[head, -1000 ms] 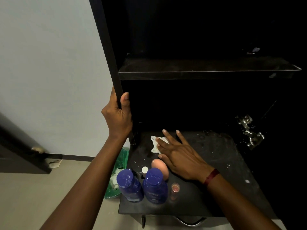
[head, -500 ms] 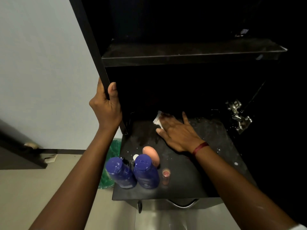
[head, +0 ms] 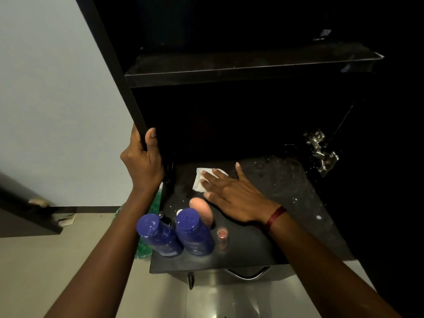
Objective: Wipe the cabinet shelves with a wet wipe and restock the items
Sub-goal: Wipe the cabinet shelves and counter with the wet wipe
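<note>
My right hand point(head: 231, 193) lies flat, fingers spread, pressing a white wet wipe point(head: 199, 182) onto the black lower shelf point(head: 286, 203), which shows white specks and smears. My left hand point(head: 143, 161) grips the front edge of the cabinet's left side panel point(head: 119, 72). At the shelf's front left stand two blue bottles point(head: 160, 237) point(head: 195, 232), a peach egg-shaped sponge point(head: 202, 208) and a small pink-topped jar point(head: 222, 234). The dark upper shelf point(head: 241, 65) carries nothing that I can make out.
A metal door hinge point(head: 321, 152) sticks out on the right inner wall. A drawer with a curved metal handle point(head: 247, 273) sits under the shelf. A green bag point(head: 146, 226) lies on the floor at the left, near a dark door edge point(head: 25, 216).
My right hand slid the wipe from the shelf's left front toward the back, then a little nearer again. The left hand kept its grip on the panel. The view shifted.
</note>
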Demonstrator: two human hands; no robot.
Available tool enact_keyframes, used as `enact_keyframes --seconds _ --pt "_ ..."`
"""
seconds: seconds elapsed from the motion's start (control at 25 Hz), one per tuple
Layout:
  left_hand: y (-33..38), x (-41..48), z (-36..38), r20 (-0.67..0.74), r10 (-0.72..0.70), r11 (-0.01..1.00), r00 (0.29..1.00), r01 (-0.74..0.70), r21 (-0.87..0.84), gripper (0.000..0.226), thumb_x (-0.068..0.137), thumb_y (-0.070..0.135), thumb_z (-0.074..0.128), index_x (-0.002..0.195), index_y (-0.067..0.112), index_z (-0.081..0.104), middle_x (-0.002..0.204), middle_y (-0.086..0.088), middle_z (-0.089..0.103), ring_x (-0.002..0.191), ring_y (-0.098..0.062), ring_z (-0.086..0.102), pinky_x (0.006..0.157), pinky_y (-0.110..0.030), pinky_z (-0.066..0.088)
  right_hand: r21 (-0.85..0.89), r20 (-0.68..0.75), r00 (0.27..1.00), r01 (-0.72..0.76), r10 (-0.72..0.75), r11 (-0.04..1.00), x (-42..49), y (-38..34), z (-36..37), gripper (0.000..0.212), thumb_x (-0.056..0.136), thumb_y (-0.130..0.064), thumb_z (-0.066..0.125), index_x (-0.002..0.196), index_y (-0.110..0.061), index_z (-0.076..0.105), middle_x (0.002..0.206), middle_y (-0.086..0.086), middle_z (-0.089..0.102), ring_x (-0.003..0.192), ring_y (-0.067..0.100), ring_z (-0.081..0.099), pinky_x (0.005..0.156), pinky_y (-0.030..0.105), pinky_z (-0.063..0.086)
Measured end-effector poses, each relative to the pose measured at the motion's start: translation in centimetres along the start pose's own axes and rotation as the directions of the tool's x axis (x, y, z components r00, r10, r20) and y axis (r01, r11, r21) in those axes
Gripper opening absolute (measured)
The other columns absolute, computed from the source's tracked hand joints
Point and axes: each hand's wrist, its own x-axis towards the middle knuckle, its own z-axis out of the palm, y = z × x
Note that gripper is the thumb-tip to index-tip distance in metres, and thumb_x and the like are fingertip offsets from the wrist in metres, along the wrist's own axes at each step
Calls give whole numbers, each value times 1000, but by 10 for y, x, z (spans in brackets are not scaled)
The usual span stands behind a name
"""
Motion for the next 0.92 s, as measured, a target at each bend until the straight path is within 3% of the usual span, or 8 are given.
enact_keyframes --seconds 0.08,0.16,0.28,0.36,0.52,0.64,0.76,0.92 --pt "-1 -1 -1 6 -5 1000 1000 5 1 66 98 49 33 97 -13 57 65 0 43 56 8 48 52 -3 27 -17 -11 1000 -21 21 1000 -6 3 0 53 103 -47 19 152 -26 23 161 -10 9 148 9 2 115 55 -16" --pt "-2 -2 -1 17 -7 1000 1000 7 26 64 99 48 33 97 -11 57 63 -2 43 55 5 47 50 -6 26 -55 -81 982 -178 173 982 -7 22 -4 56 102 -49 16 152 -24 23 162 -5 12 149 13 6 117 54 -11" --pt "-5 -5 -2 24 -23 999 999 22 42 62 99 50 32 92 -8 55 63 -4 43 55 4 47 50 -8 25 -51 -183 855 -501 485 864 -8 69 -9 64 100 -52 14 151 -16 22 161 6 15 148 21 10 119 51 -1" --pt "-4 -7 -3 28 -37 999 999 35 41 61 99 50 32 88 -6 54 62 -3 41 55 4 46 50 -8 26 -40 -181 789 -603 587 797 -12 88 -8 69 98 -55 11 151 -13 22 160 11 15 148 25 11 120 50 5" --pt "-1 -10 -2 27 -67 998 997 66 22 63 98 52 32 91 -6 55 62 -4 42 55 4 46 50 -7 26 -79 -161 825 -558 541 826 -12 61 -2 71 97 -55 9 152 -11 21 160 15 15 148 29 11 120 47 0" --pt "-3 -13 -1 29 -73 997 997 73 -2 68 97 54 31 96 -9 56 63 -5 43 55 4 46 50 -7 26 -132 -151 935 -341 321 931 -23 8 6 69 96 -53 7 151 -14 23 160 11 17 148 26 12 118 47 -5" --pt "-7 -13 -1 30 -62 998 998 62 0 68 98 53 31 98 -10 56 64 -6 44 56 4 46 50 -9 26 -113 -86 978 -199 190 973 -42 -22 11 69 94 -52 5 151 -17 22 162 6 12 149 21 9 119 48 -5" --pt "-11 -13 0 35 -52 999 998 51 4 67 98 53 32 96 -9 56 65 -7 45 57 4 47 52 -10 25 -99 -115 903 -425 413 900 -58 17 8 81 87 -58 -7 153 -18 18 162 4 9 149 19 5 120 48 -2"
